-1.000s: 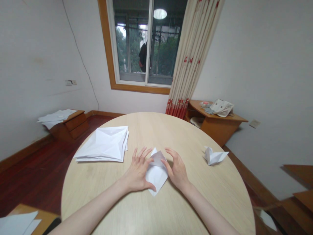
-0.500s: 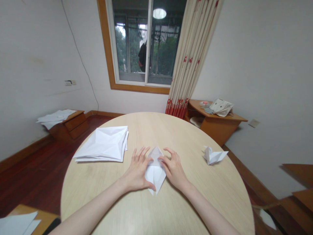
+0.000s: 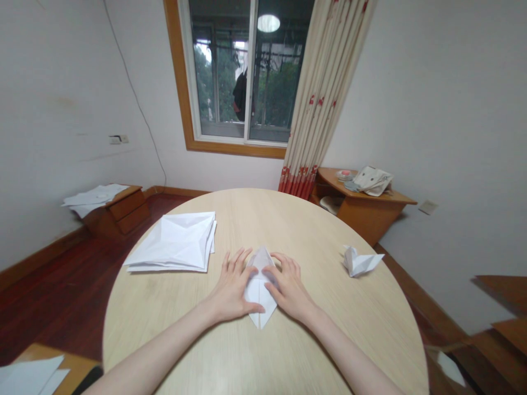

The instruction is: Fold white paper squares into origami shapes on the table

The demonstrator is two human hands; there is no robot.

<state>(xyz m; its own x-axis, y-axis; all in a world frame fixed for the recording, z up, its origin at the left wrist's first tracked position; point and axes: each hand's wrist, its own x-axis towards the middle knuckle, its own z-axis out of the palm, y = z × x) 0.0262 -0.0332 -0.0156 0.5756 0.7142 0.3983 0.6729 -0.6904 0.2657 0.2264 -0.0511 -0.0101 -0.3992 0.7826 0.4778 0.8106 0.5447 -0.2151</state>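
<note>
Just holding a kite-shaped folded paper (image 3: 255,292) on the bench (image 3: 263,362), spreading left fingers (image 3: 248,271) along one edge, laying loosely parted right fingers (image 3: 272,272) on the other (well away from that origami piece (image 3: 361,264), btw).

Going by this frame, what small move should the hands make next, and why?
Probably the right hand should press along the right edge of the folded paper to sharpen its crease, with the left hand steadying the other side. The paper lies on the table, its two lower flaps nearly meet along a middle line, and both hands touch it.
</note>
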